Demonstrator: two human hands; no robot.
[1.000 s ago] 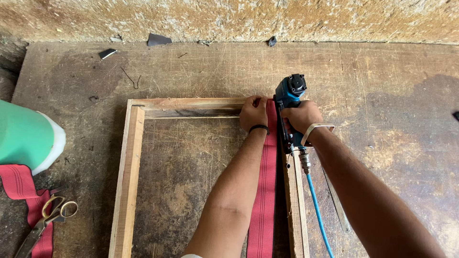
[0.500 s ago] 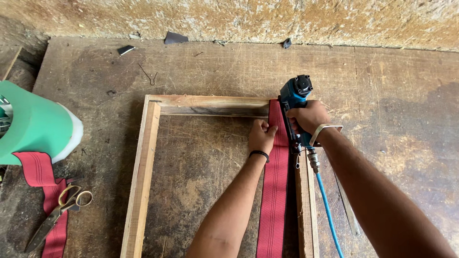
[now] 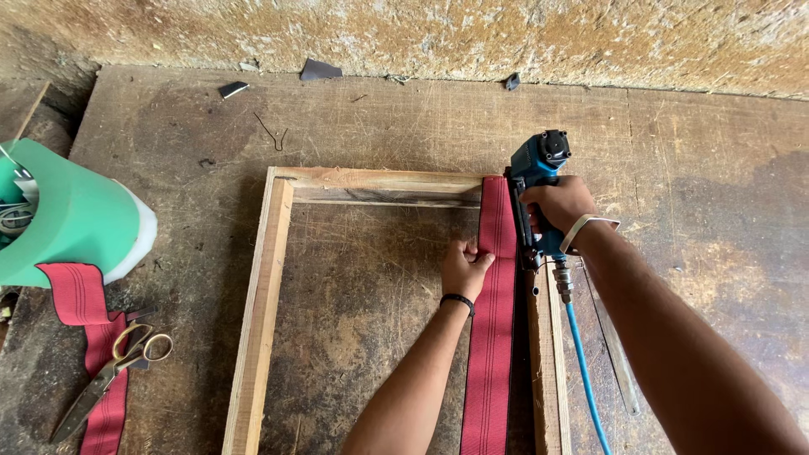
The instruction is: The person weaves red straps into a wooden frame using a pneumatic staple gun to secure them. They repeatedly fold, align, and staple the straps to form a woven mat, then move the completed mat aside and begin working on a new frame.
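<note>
Nearest the viewer: two bare forearms reach forward over a worn, stained wooden tabletop. A pair of metal scissors with yellowed handles lies at lower left on a loose length of red webbing.

Left hand: black band at wrist, fingers flat and pressing on the left edge of a long red woven webbing strap. The strap runs lengthwise along the right side of a rectangular frame of pale wooden slats, just beside the frame's right rail.

Right hand: fingers wrapped tightly round the grip of a blue pneumatic staple gun. A blue air hose trails back from its base. The gun's nose sits at the strap's far end, on the frame's top rail.

Left of frame: a green plastic tub on its side.

Farthest: small dark scraps along a rough, crumbling wall.
</note>
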